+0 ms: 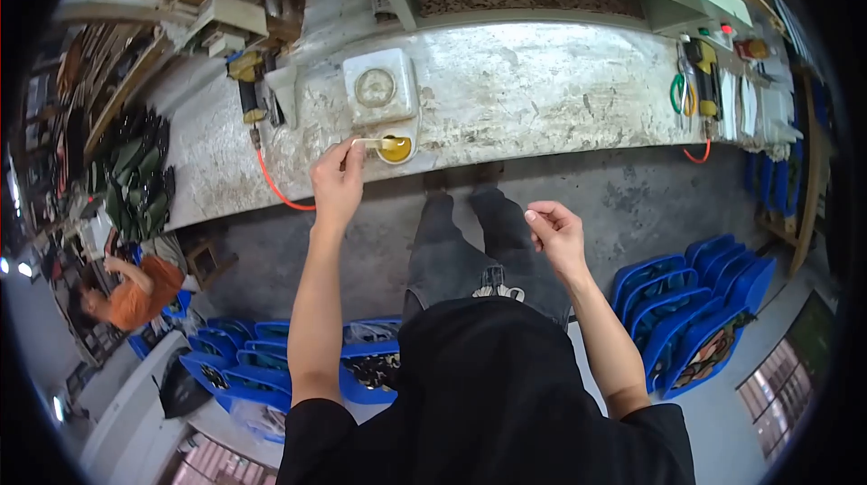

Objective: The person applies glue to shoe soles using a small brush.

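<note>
My left hand [339, 185] is closed, thumb and fingers pinching a pale flat stick [368, 143] at the bench's front edge. Its far end reaches over a small round cup [398, 153] holding something yellow. Just behind the cup sits a white square block [358, 63] with a round, stained recess in its top. My right hand [557, 230] hovers in front of the bench, above the floor, its fingers curled in toward the thumb with nothing showing between them.
The worn bench [506, 88] carries a yellow-and-black power tool [246, 88] on a red hose at left, another [706, 79] and scissors [684, 95] at right. Blue bins [668, 313] stand behind me on both sides. A person in orange [149, 291] is at far left.
</note>
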Tool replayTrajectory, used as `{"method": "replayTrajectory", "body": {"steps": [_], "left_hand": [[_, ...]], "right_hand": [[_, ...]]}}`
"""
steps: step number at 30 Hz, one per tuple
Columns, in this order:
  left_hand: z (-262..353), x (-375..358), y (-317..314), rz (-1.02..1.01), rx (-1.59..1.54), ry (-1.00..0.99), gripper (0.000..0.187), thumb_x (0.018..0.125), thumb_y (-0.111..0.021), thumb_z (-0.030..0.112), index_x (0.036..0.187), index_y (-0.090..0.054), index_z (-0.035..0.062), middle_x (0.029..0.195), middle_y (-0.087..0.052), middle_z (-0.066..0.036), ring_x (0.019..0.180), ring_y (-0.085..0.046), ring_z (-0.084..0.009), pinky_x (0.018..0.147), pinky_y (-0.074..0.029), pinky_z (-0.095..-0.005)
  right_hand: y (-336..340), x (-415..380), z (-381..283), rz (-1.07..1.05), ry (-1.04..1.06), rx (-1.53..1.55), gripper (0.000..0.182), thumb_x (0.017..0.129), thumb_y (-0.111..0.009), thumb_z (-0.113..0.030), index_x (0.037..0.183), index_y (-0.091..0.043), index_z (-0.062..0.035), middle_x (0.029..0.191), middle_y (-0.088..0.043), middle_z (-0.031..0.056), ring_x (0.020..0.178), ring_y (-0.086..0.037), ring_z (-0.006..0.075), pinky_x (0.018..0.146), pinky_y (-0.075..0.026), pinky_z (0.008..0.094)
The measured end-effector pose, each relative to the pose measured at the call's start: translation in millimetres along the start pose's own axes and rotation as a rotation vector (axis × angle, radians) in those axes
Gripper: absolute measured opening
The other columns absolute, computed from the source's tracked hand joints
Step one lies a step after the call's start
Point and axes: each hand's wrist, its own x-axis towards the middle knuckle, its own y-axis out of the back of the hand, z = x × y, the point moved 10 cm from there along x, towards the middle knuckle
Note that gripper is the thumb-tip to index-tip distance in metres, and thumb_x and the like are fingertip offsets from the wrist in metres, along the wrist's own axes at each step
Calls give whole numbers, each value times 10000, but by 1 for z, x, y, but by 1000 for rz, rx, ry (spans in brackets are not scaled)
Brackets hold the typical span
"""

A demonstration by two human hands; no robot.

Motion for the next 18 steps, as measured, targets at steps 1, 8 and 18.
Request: {"method": "replayTrajectory", "body": {"steps": [1, 8, 18], "left_hand": [[-2, 7, -4, -76, -17, 0, 244, 934, -699, 65, 1145, -736, -51, 797, -694, -108, 631, -564, -181, 594, -465, -305], [22, 7, -19, -271, -75, 38, 355, 914, -742, 96, 1225, -699, -69, 880, -737, -108, 706, -610, -169, 667, -506, -278], [163, -105, -118, -596, -823, 334, 347, 1077, -480, 185, 1330, -564, -37, 1164, -675, -193, 987, -688, -303, 978, -542, -419]], "right_hand": [[0, -3, 5, 4, -5, -31, 195, 994, -676, -83, 1167, -702, 6, 935, -713, 62, 607, -536, 72, 515, -436, 204], [-2, -39, -2, 196, -13, 160, 185, 1006, -672, -101, 1157, -699, 3, 919, -697, 56, 604, -504, 61, 518, -413, 201], [95, -114, -38, 253, 174, 709, 162, 1065, -602, -153, 1093, -676, -12, 834, -663, 47, 575, -520, 89, 477, -387, 232]]}}
